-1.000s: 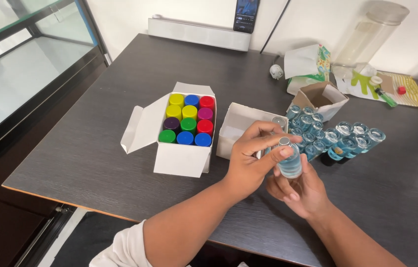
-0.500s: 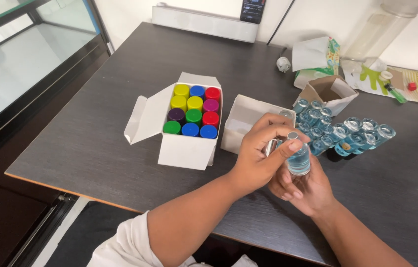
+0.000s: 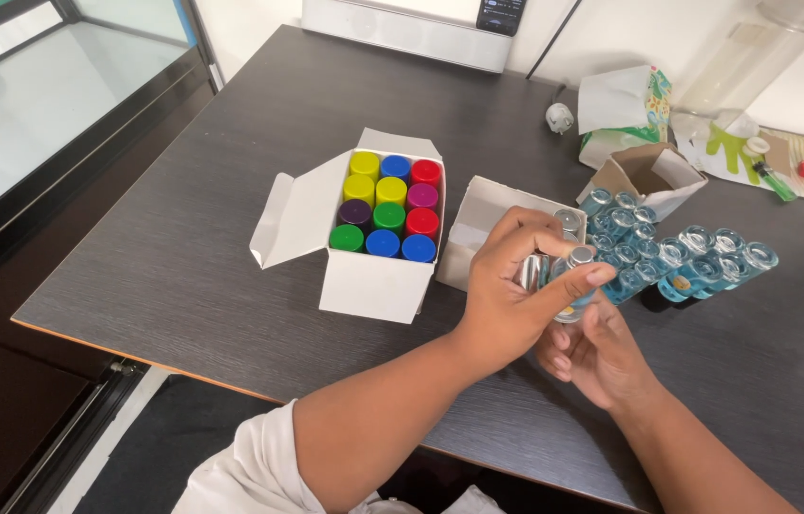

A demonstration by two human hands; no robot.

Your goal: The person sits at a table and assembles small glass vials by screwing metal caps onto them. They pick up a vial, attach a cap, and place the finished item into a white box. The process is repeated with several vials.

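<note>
Over toward the left edge of the dark wood-grain worktop [image 3: 183,247] sits the open white cardboard box [image 3: 369,281], flaps splayed, packed with round caps in yellow, blue, red, purple and green [image 3: 388,205]. Just right of it lies a second, flatter white carton [image 3: 478,228], partly hidden by the left hand.

Now the action, near the front edge of the worktop: the left hand [image 3: 507,295] has its grip closed around the silver-capped top of a small clear glass vial of pale blue liquid [image 3: 573,286], fingers curled over the cap. The right hand [image 3: 597,357] cups underneath, its grip wrapped on the vial's base from below. The vial is in the air, off the worktop, between both hands.

Here's the risk as I read it: a twist with smooth glass in bare fingers could slip, and the vial would drop close to that front edge. A spill is possible if the cap gives suddenly.

Right behind the hands lies the cluster of matching blue-tinted glass vials [image 3: 668,252]; an elbow or knuckle swinging back could scatter them. Further right, a small open brown cardboard box [image 3: 645,176] stands well clear.
</note>
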